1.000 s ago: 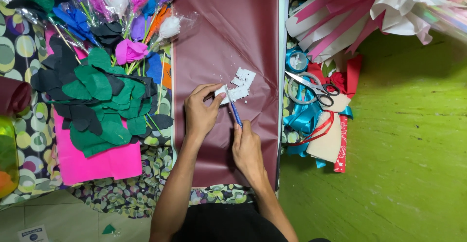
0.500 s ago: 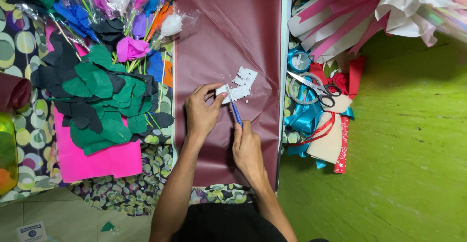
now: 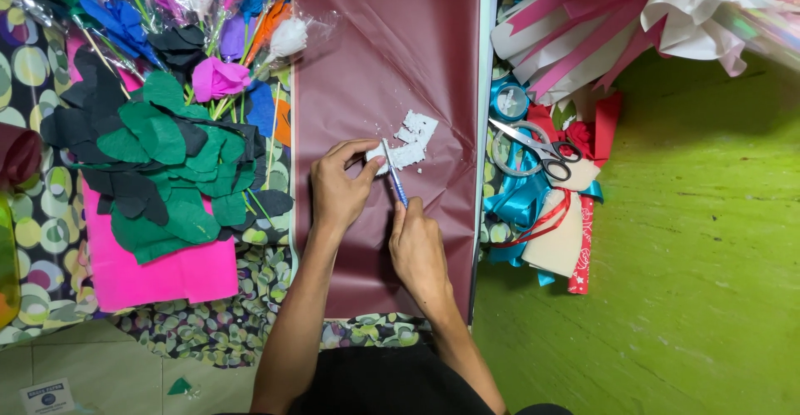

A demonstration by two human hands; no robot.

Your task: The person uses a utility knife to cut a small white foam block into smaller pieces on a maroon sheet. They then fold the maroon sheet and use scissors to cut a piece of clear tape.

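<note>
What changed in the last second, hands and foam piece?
Almost nothing. The left hand still pins the white foam piece on the maroon sheet; the right hand still holds the blue cutter against it, shifted only marginally. The scissors and paper flowers are unmoved.

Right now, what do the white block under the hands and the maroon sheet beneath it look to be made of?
The white block looks like foam, probably polystyrene: matte, ragged edges, white crumbs shed around it. The maroon sheet looks like thin wrapping paper, smooth with a slight sheen and fine creases.
</note>
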